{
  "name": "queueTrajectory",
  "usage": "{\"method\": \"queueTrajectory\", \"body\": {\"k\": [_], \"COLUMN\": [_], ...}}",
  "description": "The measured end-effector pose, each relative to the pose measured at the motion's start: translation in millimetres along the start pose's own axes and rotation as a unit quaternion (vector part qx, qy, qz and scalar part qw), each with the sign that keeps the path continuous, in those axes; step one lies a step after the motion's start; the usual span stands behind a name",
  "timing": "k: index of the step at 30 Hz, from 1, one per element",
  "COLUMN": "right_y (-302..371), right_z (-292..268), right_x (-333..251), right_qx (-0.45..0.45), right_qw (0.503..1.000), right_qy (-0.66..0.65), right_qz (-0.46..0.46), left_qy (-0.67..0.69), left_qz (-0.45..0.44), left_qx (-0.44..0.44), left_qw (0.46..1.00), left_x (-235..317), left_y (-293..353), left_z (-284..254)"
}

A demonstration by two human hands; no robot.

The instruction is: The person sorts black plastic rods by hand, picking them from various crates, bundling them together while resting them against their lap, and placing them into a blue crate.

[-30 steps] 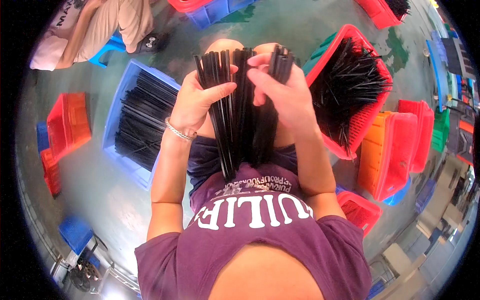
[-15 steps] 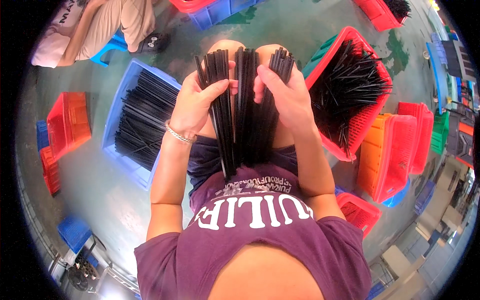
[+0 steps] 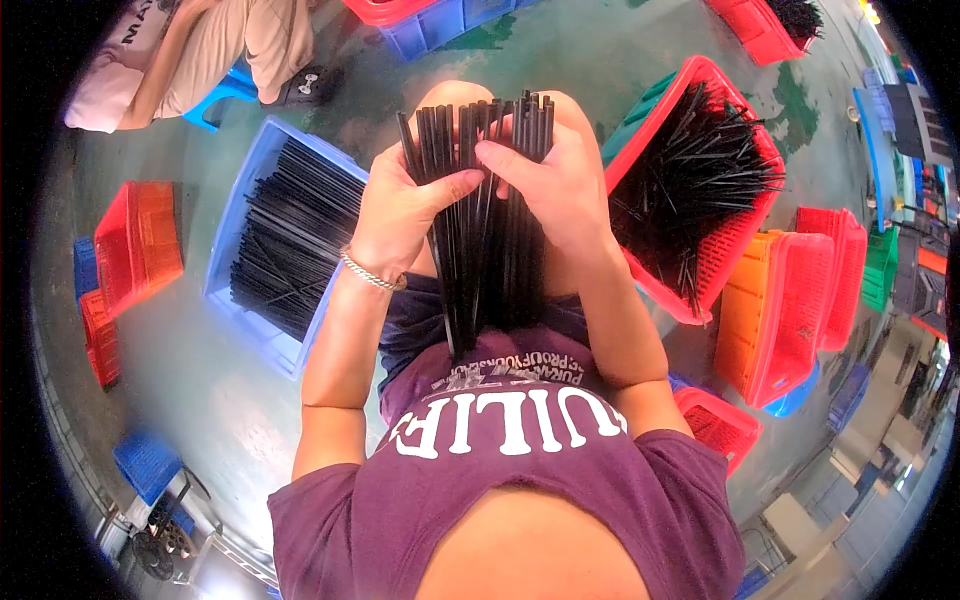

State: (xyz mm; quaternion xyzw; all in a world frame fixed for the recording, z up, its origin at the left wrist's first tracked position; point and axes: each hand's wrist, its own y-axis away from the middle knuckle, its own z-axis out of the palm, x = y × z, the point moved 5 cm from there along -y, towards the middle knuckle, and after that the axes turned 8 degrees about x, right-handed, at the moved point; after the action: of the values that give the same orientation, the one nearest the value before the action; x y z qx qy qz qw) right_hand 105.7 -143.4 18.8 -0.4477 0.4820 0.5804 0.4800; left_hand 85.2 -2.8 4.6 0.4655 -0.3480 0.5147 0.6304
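A bundle of long, thin black rods [image 3: 490, 260] rests on my lap, its near ends against my shirt. My left hand [image 3: 405, 205] wraps round the left side of the bundle, thumb lying across the front. Around the right side, my right hand [image 3: 560, 185] is closed, its thumb reaching over toward the middle. The two hands nearly meet, and the rods' far ends stand unevenly above them. Some fingers are hidden behind the rods. I cannot tell whether the rods are hollow.
Left of my legs, a blue crate [image 3: 222, 245] holds many straight-laid black rods [image 3: 290, 240]. A red basket [image 3: 735, 265] on the right holds a jumbled heap of them [image 3: 690, 165]. Orange and red baskets [image 3: 785, 320] stand beyond it. Another person [image 3: 225, 45] sits at the upper left.
My hands have come closer together, the right moving left, and the separate groups of rods are now gathered into one bundle. The crates have not moved.
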Motion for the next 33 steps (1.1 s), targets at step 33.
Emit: {"method": "queueTrajectory", "body": {"k": [33], "right_y": [2.9], "right_z": [12.4], "right_x": [-3.1], "right_qx": [0.008], "right_qw": [1.0], "right_qy": [0.023], "right_qz": [-0.006], "left_qy": [0.083], "left_qz": [-0.026], "left_qx": [0.036], "left_qw": [0.996], "left_x": [-15.8], "left_y": [4.3], "left_z": [-4.7]}}
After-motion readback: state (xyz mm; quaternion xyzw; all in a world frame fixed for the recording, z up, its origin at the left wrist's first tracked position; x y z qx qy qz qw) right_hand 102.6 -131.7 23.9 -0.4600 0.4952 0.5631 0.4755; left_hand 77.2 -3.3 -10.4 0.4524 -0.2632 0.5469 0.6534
